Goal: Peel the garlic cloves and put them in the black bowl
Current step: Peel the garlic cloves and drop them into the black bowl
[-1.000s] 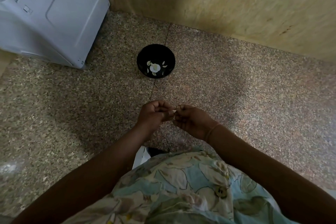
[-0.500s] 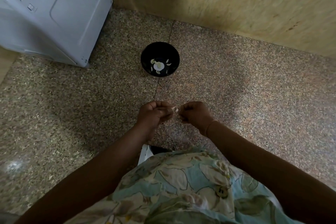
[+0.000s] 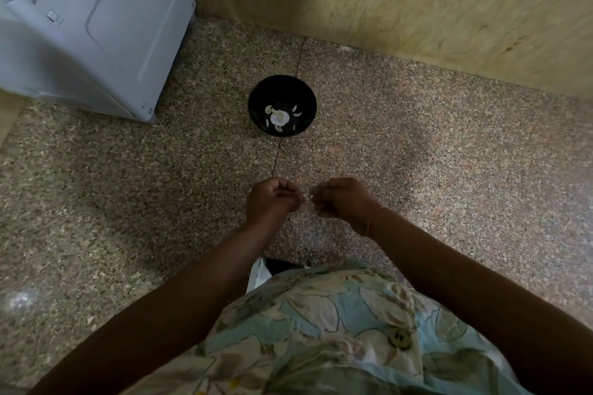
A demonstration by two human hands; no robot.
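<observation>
The black bowl [image 3: 258,96] stands on the speckled stone floor, straight ahead of my hands. In it lie a white garlic piece [image 3: 279,118] and a few pale cloves. My left hand [image 3: 272,202] and my right hand [image 3: 346,202] hover side by side above the floor, nearer to me than the bowl, both with fingers curled in. A small gap shows between them. A tiny pale bit of garlic skin [image 3: 310,197] sits at my right fingertips. The clove itself is hidden inside my left hand's curled fingers.
A white appliance [image 3: 90,26] stands at the back left. A yellowish wooden panel [image 3: 417,9] runs along the back. A white and black object [image 3: 263,269] peeks out from under my patterned shirt, close to my body.
My hands were touching at the fingertips around the pale clove. They have now drawn a little apart, and the view has tilted slightly.
</observation>
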